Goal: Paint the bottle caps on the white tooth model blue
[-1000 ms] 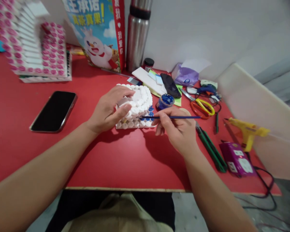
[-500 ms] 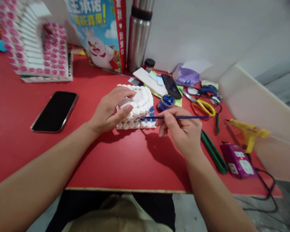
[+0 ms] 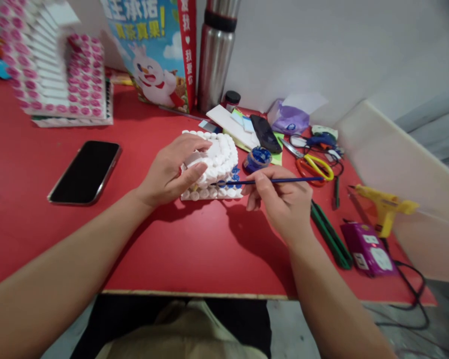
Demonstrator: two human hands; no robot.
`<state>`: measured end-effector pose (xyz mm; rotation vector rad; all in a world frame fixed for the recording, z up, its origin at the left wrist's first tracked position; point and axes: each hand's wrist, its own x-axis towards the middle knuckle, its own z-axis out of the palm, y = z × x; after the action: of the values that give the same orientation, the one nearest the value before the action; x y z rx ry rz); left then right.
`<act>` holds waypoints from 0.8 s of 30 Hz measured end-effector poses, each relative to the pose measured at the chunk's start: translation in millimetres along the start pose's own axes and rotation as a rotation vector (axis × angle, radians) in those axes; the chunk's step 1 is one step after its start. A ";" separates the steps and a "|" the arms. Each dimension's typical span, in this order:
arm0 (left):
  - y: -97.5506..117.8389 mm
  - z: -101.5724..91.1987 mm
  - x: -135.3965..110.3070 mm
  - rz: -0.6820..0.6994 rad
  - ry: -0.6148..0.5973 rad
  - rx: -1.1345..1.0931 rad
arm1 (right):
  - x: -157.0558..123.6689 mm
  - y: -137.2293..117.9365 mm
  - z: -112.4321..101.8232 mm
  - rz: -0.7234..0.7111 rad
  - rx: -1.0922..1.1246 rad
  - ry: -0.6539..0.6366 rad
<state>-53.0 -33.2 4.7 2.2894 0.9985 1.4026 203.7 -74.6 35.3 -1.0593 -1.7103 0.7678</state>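
A small white model (image 3: pixel 224 158) covered in rows of round white pieces sits on the red table, some pieces along its right side coloured blue. My left hand (image 3: pixel 173 167) grips it from the left, thumb in front and fingers over the top. In my right hand (image 3: pixel 279 199) a thin dark-blue paintbrush (image 3: pixel 292 179) is pinched between thumb and fingers, lying nearly level. The brush tip reaches the low front rows of the model, under its white overhang. Just behind my right hand stands an open jar of blue paint (image 3: pixel 259 158).
A phone (image 3: pixel 85 172) lies at left, before a pink-and-white model (image 3: pixel 84 75). A steel flask (image 3: pixel 216 55) and a printed bag (image 3: pixel 153 55) stand behind. Scissors (image 3: pixel 314 167), a green cutter (image 3: pixel 331 237), a yellow glue gun (image 3: pixel 387 204) and a purple power box (image 3: pixel 368 249) are at right.
The brush tip has shifted slightly left along the model's low front rows, and the brush tilts a little more. My left hand and the model have stayed in place.
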 end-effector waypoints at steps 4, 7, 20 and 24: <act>0.9 -0.1 0.8 -0.020 -0.009 0.015 | 2.1 -2.5 2.5 -0.012 -0.005 0.023; 1.2 0.0 1.0 -0.010 -0.005 0.012 | 2.0 -3.4 2.2 -0.062 -0.097 -0.044; 1.9 0.1 1.2 -0.045 -0.020 0.037 | 1.2 -4.5 1.9 -0.090 -0.145 -0.036; 0.1 0.2 0.2 -0.002 -0.006 0.008 | -1.2 -3.5 1.8 -0.043 -0.078 -0.002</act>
<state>-52.7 -33.2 4.7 2.2963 1.0056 1.3925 201.2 -77.3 37.2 -1.0709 -1.7709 0.6797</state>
